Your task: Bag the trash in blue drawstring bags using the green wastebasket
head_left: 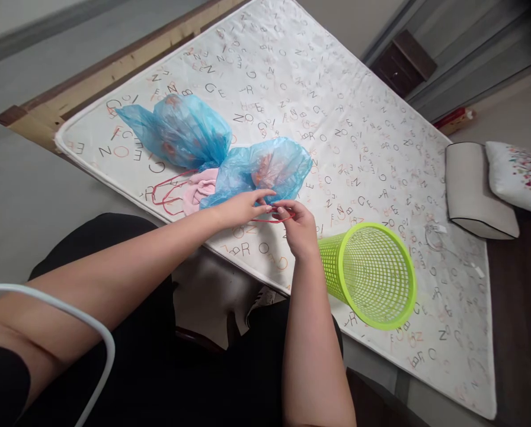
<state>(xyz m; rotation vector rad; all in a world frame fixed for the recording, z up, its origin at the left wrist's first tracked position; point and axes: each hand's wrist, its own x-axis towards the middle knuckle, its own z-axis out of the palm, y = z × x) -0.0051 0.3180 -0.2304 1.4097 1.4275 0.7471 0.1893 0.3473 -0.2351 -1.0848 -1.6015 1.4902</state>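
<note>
My left hand [243,209] reaches in from the left, its fingertips meeting those of my right hand at a thin red cord [265,221]. My right hand [298,225] pinches this cord between thumb and fingers; my left fingers are closed on it too, though their grip is partly hidden. Just beyond the hands lies a blue translucent plastic bag [287,163] with orange-red items showing through. A second, similar blue bag [189,127] lies to its left. Between the bags and my left forearm is a folded pink cloth item [202,188] with looped red cords [168,198] beside it.
A lime-green mesh basket [343,267] stands tilted in view to the right of my right hand. All this is on a letter-printed mattress [336,101] with a wooden frame [92,71] along its left. A beige cushion [474,184] and patterned pillow [521,175] lie at the far right.
</note>
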